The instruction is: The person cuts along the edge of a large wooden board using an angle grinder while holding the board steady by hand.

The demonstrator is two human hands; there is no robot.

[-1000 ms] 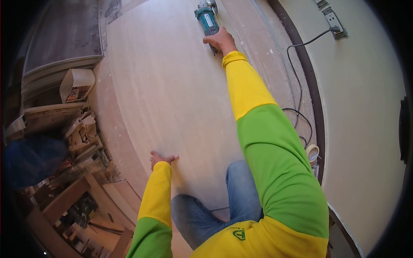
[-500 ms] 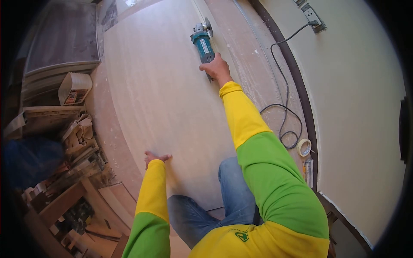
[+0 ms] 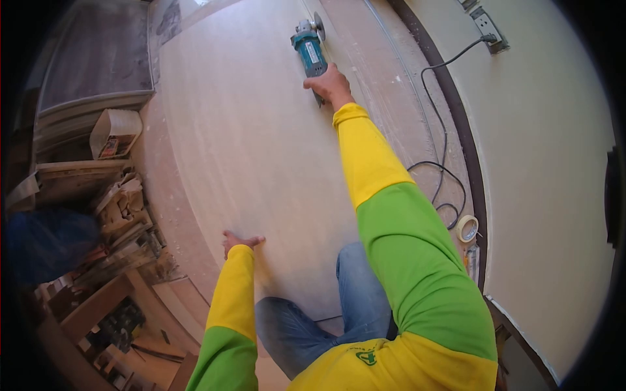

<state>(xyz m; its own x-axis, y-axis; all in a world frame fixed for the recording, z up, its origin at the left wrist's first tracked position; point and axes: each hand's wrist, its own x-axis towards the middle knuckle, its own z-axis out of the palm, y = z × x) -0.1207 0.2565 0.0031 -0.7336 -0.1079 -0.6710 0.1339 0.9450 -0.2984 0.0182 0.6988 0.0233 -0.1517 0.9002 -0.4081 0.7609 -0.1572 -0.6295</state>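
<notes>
An angle grinder with a teal body lies along the right side of a large pale panel. My right hand is wrapped around its rear body, arm stretched far forward. The grinder's disc stands on edge at the panel's long right edge. Near the panel's left edge, my left hand rests on the surface with thumb and fingers spread, holding nothing. My knees are on or beside the near end of the panel.
A black cord runs from a wall outlet and coils on the floor at right. Beside it are a masking tape roll and a knife-like tool. At left stand a white container, wood scraps and a blue bag.
My right hand has pushed the grinder slightly forward along the panel's edge. The left hand stays spread on the panel; the view has shifted a little.
</notes>
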